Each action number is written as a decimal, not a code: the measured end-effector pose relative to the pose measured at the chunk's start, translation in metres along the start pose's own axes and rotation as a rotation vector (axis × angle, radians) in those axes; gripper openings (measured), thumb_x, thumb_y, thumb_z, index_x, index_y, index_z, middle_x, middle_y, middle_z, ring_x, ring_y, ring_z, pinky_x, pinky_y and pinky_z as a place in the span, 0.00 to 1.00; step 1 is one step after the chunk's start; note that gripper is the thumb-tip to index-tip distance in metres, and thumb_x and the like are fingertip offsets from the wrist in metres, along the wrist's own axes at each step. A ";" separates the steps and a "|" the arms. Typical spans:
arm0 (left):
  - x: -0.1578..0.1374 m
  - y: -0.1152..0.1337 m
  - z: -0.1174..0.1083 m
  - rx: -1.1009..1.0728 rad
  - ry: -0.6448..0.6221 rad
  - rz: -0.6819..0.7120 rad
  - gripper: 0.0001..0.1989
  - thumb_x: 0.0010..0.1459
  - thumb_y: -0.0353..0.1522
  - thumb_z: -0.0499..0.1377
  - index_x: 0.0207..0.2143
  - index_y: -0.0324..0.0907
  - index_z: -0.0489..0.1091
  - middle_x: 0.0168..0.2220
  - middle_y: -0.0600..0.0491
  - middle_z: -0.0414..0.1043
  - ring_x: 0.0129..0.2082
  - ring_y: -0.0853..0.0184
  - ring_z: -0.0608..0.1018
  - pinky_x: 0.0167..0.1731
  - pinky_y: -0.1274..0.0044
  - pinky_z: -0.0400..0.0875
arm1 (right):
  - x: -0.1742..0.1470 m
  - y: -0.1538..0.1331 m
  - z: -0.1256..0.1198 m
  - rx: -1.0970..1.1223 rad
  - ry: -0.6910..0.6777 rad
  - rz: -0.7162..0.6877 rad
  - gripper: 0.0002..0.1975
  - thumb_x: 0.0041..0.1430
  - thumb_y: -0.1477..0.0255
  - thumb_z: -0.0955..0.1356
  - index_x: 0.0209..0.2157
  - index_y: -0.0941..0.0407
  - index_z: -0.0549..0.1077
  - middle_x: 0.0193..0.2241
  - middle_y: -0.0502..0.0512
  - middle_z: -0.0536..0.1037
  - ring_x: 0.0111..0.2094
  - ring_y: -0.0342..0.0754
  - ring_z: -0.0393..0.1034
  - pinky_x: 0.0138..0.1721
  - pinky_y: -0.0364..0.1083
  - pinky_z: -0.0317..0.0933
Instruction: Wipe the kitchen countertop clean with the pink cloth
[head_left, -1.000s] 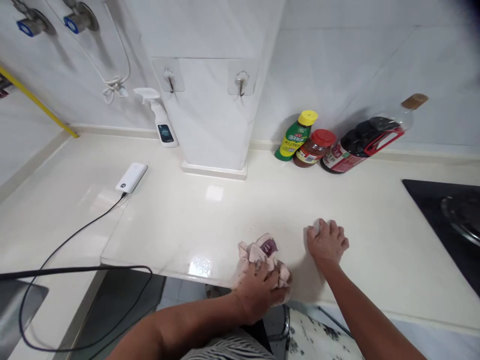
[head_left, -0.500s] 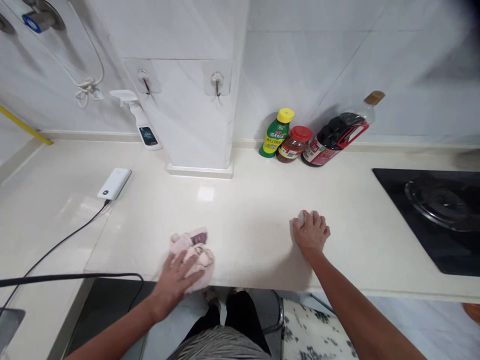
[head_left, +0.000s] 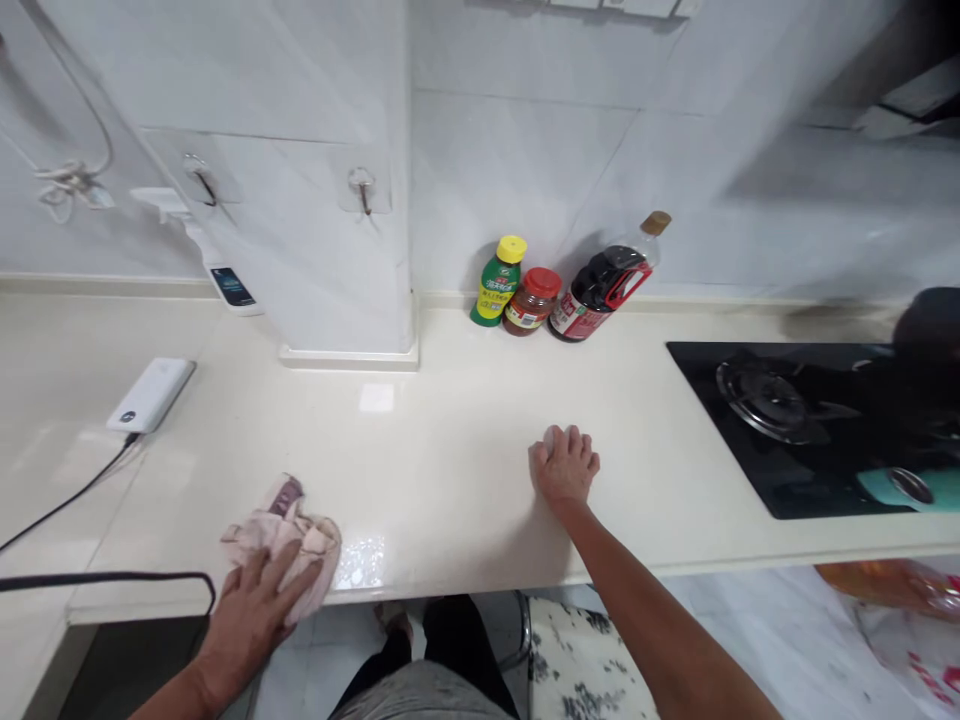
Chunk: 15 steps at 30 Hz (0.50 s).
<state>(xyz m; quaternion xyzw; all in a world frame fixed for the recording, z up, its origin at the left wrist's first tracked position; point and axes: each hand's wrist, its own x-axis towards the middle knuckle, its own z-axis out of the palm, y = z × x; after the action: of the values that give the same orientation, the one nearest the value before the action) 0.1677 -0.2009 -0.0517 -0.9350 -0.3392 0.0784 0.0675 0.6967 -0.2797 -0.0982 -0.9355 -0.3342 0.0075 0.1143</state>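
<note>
My left hand (head_left: 259, 620) lies over a crumpled pale pink cloth (head_left: 319, 540) near the counter's front edge, fingers spread and pressing it against the surface. A purple patch shows at the cloth's far end. On the bare counter just right of the cloth is a wet, speckled shine. My right hand (head_left: 566, 468) rests on the middle of the cream counter (head_left: 450, 450), its fingers curled down. Something pale shows by its index finger, too covered to identify.
Behind stand a green bottle (head_left: 496, 285), a red-lidded jar (head_left: 532, 302) and a soy sauce bottle (head_left: 600, 290). A black gas hob (head_left: 720, 420) is at right, with a teal object (head_left: 941, 490) on it. At left are a power bank (head_left: 154, 393) and a spray bottle (head_left: 225, 275).
My left hand and the cloth have moved left along the counter, uncovering a wet patch. My right hand has stayed in place. The view has turned right, bringing more of the hob in.
</note>
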 end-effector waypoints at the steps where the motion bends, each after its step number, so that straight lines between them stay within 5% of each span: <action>1: 0.010 0.014 -0.002 -0.015 -0.013 0.047 0.38 0.48 0.26 0.67 0.60 0.62 0.69 0.63 0.47 0.70 0.57 0.42 0.73 0.49 0.54 0.72 | 0.000 0.000 -0.001 0.000 -0.005 0.001 0.31 0.68 0.60 0.55 0.66 0.60 0.64 0.71 0.68 0.55 0.72 0.66 0.41 0.68 0.68 0.39; 4: 0.043 0.062 -0.007 -0.074 -0.028 0.183 0.38 0.48 0.32 0.70 0.62 0.61 0.67 0.64 0.46 0.70 0.57 0.40 0.73 0.49 0.52 0.71 | 0.001 -0.001 -0.002 -0.004 -0.013 0.000 0.30 0.68 0.61 0.56 0.66 0.61 0.64 0.71 0.69 0.55 0.72 0.66 0.41 0.67 0.69 0.39; 8: 0.089 0.137 -0.018 -0.128 0.041 0.363 0.29 0.59 0.36 0.63 0.62 0.59 0.66 0.63 0.45 0.70 0.57 0.42 0.73 0.49 0.51 0.70 | 0.002 -0.001 -0.003 0.007 0.001 -0.003 0.30 0.69 0.60 0.56 0.66 0.60 0.64 0.71 0.68 0.54 0.72 0.66 0.41 0.67 0.69 0.39; 15: 0.169 0.273 -0.039 -0.256 0.189 0.607 0.28 0.65 0.37 0.54 0.67 0.54 0.60 0.68 0.41 0.61 0.58 0.43 0.71 0.49 0.50 0.66 | 0.005 -0.001 -0.007 0.026 -0.026 0.008 0.30 0.69 0.60 0.57 0.66 0.58 0.63 0.72 0.67 0.53 0.73 0.66 0.39 0.68 0.68 0.39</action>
<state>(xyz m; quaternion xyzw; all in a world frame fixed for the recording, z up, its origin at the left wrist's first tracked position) 0.4730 -0.3024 -0.0799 -0.9973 -0.0449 -0.0355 -0.0458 0.7005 -0.2775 -0.0908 -0.9352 -0.3316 0.0248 0.1221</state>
